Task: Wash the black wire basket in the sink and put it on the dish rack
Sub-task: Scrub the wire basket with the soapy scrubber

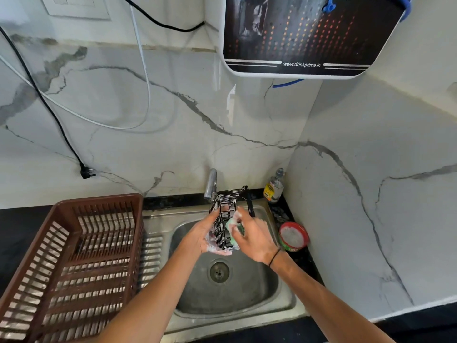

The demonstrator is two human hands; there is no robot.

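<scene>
Left hand (206, 235) grips soapy black basket (228, 214) above sink (284, 293); right hand (254, 237) curled round green sponge (232, 230), pressing it to basket; brown rack (74, 263) at 9 o'clock of sink.

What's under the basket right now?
The soapy basket, held by the left hand and scrubbed with a sponge by the right hand, hangs over the sink. Its drain shows below.
</scene>
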